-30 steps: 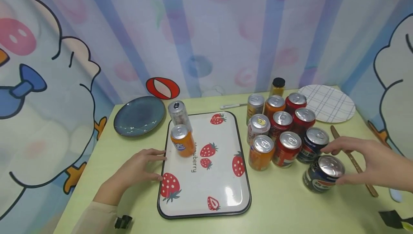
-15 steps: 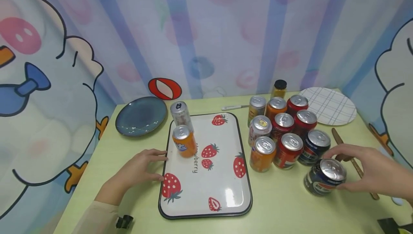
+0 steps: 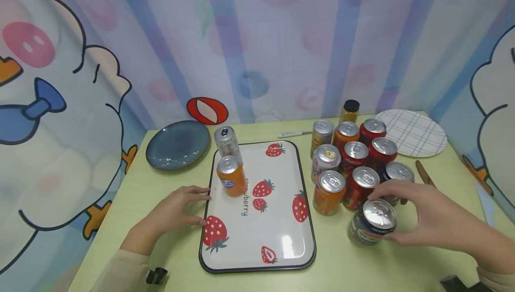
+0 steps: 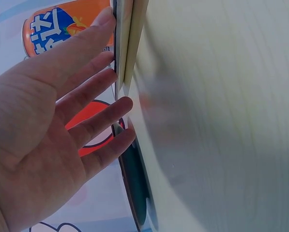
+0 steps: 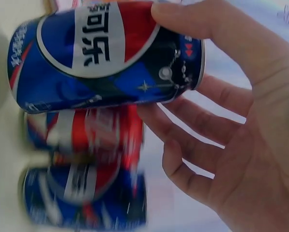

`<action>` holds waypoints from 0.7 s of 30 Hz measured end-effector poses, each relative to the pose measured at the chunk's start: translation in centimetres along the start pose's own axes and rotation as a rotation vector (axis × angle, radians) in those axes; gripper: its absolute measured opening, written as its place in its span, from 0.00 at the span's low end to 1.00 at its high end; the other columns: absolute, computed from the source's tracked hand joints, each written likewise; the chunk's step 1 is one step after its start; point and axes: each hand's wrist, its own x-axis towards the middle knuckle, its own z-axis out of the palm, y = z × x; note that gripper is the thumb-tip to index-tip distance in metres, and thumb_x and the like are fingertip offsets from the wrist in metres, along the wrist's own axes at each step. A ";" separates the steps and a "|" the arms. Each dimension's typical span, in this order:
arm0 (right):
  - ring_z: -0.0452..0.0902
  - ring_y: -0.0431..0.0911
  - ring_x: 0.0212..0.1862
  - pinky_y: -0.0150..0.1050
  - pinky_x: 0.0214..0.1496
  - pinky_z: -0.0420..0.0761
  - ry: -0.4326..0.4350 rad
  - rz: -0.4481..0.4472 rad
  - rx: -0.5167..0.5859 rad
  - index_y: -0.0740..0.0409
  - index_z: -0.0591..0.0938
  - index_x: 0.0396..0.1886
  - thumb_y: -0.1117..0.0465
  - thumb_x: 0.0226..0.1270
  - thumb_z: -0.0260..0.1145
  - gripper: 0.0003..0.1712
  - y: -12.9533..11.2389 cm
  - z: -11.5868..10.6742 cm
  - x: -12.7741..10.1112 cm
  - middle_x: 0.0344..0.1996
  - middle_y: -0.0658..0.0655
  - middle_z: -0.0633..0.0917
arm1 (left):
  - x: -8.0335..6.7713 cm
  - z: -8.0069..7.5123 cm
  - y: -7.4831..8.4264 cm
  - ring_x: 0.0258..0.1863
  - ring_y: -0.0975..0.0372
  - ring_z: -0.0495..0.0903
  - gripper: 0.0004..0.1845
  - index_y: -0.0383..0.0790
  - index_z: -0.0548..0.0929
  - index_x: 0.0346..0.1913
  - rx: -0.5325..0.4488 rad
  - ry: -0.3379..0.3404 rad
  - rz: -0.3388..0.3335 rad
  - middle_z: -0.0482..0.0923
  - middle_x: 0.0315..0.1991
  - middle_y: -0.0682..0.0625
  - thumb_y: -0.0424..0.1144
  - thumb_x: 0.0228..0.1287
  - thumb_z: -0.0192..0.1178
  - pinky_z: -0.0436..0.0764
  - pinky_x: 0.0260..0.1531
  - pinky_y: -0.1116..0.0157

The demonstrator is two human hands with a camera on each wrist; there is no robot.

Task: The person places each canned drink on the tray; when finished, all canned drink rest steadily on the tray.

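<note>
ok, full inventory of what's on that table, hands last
tray: 1, white with strawberries and a black rim, table centre
silver can: 1, far left corner of the tray
orange can: 1, on the tray, in front of the silver can
clustered cans: 9, four red, two orange, one yellowish, one pale, one blue, right of the tray
blue cola can: 1, in front of the cluster
dark plate: 1, blue-grey, left of the tray
checked plate: 1, white, far right
bottle: 1, yellowish with a black cap, behind the cluster
table: 1, pale green
left hand: flat on the table, fingertips at the tray's left rim
right hand: grips the blue cola can
</note>
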 end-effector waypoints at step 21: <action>0.79 0.36 0.48 0.36 0.47 0.86 0.085 -0.054 0.226 0.42 0.84 0.57 0.52 0.39 0.88 0.40 -7.8 9.1 11.2 0.52 0.40 0.85 | 0.2 0.0 0.2 0.72 0.46 0.72 0.35 0.52 0.86 0.62 0.007 -0.013 -0.027 0.76 0.71 0.50 0.54 0.47 0.82 0.73 0.71 0.40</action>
